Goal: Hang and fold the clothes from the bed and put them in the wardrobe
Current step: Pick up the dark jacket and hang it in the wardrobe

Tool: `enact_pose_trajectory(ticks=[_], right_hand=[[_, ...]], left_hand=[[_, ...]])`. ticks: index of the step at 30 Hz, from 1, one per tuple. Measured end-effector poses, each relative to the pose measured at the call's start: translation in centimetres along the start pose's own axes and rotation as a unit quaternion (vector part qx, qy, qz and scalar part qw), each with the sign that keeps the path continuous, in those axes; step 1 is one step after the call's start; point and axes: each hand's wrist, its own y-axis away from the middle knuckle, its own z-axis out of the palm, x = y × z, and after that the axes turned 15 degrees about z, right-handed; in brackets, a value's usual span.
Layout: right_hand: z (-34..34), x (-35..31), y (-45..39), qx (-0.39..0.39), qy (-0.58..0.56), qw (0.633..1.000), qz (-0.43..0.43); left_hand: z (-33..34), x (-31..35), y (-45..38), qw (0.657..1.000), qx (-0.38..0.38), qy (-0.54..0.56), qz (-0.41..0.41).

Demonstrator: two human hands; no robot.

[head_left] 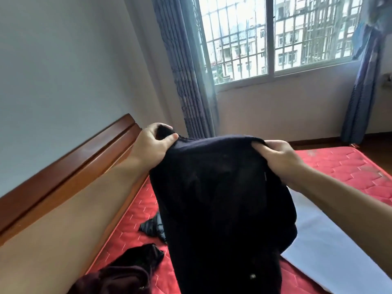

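Head view over a bed with a red quilted mattress (347, 166), taken as the landmark for all positions. Both hands are raised above the mattress and hold one dark knitted garment (222, 198) by its upper edge. The left hand (151, 143) grips the garment's upper left corner, thumb in front and fingers curled behind a bunched fold. The right hand (280, 154) grips the upper right corner, fingers curled over the edge and into the cloth. The two hands are spread to about the garment's width, so that the cloth between them is drawn out and the rest hangs down toward the mattress; whether its lower end touches the mattress cannot be told, as it runs out of the bottom of the view.

On the mattress, left of the hanging garment, lies a crumpled grey patterned cloth (151, 227), partly hidden behind the garment. Nearer the camera on the mattress lies a black crumpled garment (144, 257), and just beside it at the lower edge a dark maroon garment (114, 279). To the right of the held garment a white sheet (331, 245) lies flat on the mattress. A wooden headboard (70, 166) borders the mattress on the left; beyond the mattress are a barred window (275, 37) and grey-blue curtains (191, 81)
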Motion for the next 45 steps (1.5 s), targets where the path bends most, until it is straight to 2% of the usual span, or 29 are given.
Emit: enact_pose_trajectory(ticks=[2, 6, 8, 10, 12, 14, 16, 19, 21, 23, 24, 26, 30, 32, 34, 36, 38, 40, 43, 45], right_hand=[[-0.4, -3.7, -0.4, -0.062, 0.003, 0.998, 0.018], [-0.9, -9.4, -1.6, -0.110, 0.047, 0.991, 0.060], [-1.2, -11.2, -2.0, -0.105, 0.077, 0.988, 0.076], [-1.6, -12.3, -2.3, -0.104, 0.100, 0.987, 0.071], [-2.0, -12.8, -2.3, -0.111, 0.148, 0.982, 0.029], [-2.4, -12.7, -2.2, -0.103, 0.207, 0.973, -0.010], [-2.9, -12.1, -1.8, -0.093, 0.233, 0.968, -0.005], [-3.0, -8.8, -0.9, -0.043, 0.186, 0.982, 0.012], [-1.7, -4.3, 0.0, 0.060, 0.149, 0.984, -0.076], [0.4, 0.3, 1.4, 0.151, 0.109, 0.962, -0.201], [1.4, 2.3, 2.2, 0.171, 0.092, 0.951, -0.242], [2.4, 5.3, 3.2, 0.174, 0.084, 0.943, -0.271], [2.5, 7.8, 3.6, 0.114, 0.123, 0.963, -0.213], [1.4, 7.1, 3.0, 0.071, 0.046, 0.991, -0.107], [-0.9, 5.1, 2.6, 0.019, -0.068, 0.998, 0.006], [-3.6, 2.7, 2.4, -0.028, -0.097, 0.993, 0.063], [-5.5, 0.1, 2.5, -0.065, -0.100, 0.990, 0.081], [-6.5, -2.5, 2.7, -0.077, -0.116, 0.987, 0.083], [-6.0, -6.4, 3.5, -0.095, -0.160, 0.979, 0.083], [-5.0, -8.3, 4.1, -0.109, -0.154, 0.980, 0.071]], left_hand=[[-0.6, -0.8, 1.5, 0.994, -0.026, -0.056, 0.085], [-1.2, 0.7, 2.4, 0.962, -0.111, -0.101, 0.228], [-1.8, 2.2, 2.1, 0.948, -0.174, -0.135, 0.228], [-2.3, 3.2, 1.4, 0.940, -0.242, -0.164, 0.173], [-2.7, 3.3, 0.5, 0.930, -0.294, -0.189, 0.116], [-3.0, 3.6, 0.0, 0.903, -0.312, -0.260, 0.144], [-2.9, 4.2, -0.2, 0.898, -0.286, -0.272, 0.194], [-2.4, 6.5, -0.6, 0.968, -0.153, -0.084, 0.182], [-1.1, 8.8, -1.5, 0.981, -0.068, -0.029, 0.180], [0.6, 11.2, -2.3, 0.972, -0.069, -0.039, 0.222], [1.3, 12.3, -2.4, 0.966, -0.078, -0.053, 0.242], [2.2, 13.5, -2.8, 0.964, -0.082, -0.059, 0.246], [1.5, 13.7, -3.5, 0.965, -0.076, -0.072, 0.239], [0.5, 13.5, -3.6, 0.959, -0.086, -0.107, 0.249], [-1.0, 12.5, -3.6, 0.944, -0.094, -0.166, 0.271], [-2.6, 10.9, -3.6, 0.930, -0.096, -0.228, 0.271], [-3.6, 9.1, -3.4, 0.928, -0.115, -0.251, 0.250], [-4.2, 7.3, -3.2, 0.924, -0.162, -0.268, 0.219], [-4.1, 5.1, -2.1, 0.898, -0.300, -0.294, 0.134], [-2.9, 3.5, -0.8, 0.880, -0.383, -0.268, 0.085]])
